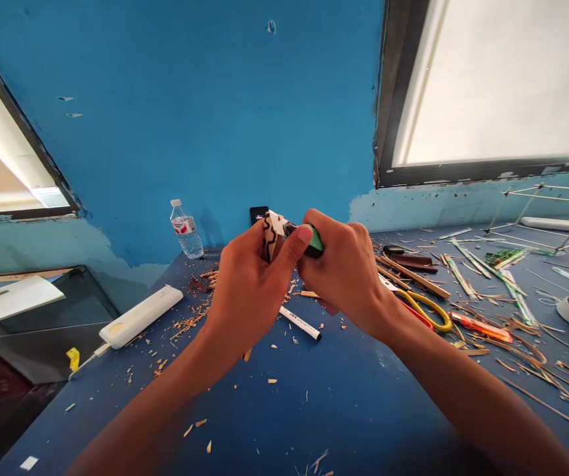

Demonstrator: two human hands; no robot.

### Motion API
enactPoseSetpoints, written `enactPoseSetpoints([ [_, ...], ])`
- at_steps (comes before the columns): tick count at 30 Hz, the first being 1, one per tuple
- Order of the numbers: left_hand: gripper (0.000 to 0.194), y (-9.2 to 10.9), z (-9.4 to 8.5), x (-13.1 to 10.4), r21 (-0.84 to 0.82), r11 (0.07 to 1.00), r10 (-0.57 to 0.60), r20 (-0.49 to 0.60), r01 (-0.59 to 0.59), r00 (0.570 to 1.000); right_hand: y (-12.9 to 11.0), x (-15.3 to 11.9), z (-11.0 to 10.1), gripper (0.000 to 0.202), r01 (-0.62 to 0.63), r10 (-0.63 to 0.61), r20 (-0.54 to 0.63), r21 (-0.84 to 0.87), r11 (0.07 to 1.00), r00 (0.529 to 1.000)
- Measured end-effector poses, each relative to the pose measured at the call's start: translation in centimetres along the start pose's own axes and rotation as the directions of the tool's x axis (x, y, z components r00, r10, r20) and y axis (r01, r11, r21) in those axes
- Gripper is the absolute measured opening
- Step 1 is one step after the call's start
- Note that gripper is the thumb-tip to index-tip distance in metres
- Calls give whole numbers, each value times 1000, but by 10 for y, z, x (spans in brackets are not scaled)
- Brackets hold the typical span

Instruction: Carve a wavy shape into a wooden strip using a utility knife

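Note:
Both hands are raised together over the blue table. My left hand (254, 284) is closed around a small pale wooden piece (270, 243) with wavy black lines drawn on it. My right hand (346, 271) grips a tool with a green and black handle (316, 243). The tool's front end meets the top of the wooden piece, and my left thumb presses against the tool near its handle. Its blade is partly hidden. Below the hands, a white marker (301, 323) with a black end lies on the table amid wood shavings (189, 324).
A water bottle (186, 230) and a dark phone (258, 215) stand by the wall. A white power strip (140, 317) lies left. Yellow-handled scissors (427, 311), an orange cutter (481, 326), wood strips and a stick frame (542, 218) are on the right.

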State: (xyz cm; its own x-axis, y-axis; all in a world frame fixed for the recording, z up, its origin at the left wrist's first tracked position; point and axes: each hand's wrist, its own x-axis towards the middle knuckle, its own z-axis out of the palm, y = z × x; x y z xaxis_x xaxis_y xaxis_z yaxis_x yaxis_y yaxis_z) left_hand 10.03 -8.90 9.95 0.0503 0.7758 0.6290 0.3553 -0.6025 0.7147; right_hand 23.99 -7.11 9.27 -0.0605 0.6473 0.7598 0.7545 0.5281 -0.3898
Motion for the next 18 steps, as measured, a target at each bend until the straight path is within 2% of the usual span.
enactPoseSetpoints([
  [3,52,-2,1,2,-26,1000,-7,-17,6,1000,2,1,3,18,10,-11,-32,-37,999,999],
  [6,56,-4,-1,6,-70,997,-22,28,24,999,6,4,3,21,38,-37,-55,6,999,998],
  [10,63,-3,-10,9,-124,991,-33,104,45,994,13,9,-3,22,143,-147,17,135,981,989],
  [15,60,1,-13,7,-182,981,-27,182,61,983,18,11,-12,20,250,-252,16,95,964,968],
  [18,56,3,-12,4,-183,981,-17,211,56,977,16,10,-17,21,259,-264,51,86,962,963],
])
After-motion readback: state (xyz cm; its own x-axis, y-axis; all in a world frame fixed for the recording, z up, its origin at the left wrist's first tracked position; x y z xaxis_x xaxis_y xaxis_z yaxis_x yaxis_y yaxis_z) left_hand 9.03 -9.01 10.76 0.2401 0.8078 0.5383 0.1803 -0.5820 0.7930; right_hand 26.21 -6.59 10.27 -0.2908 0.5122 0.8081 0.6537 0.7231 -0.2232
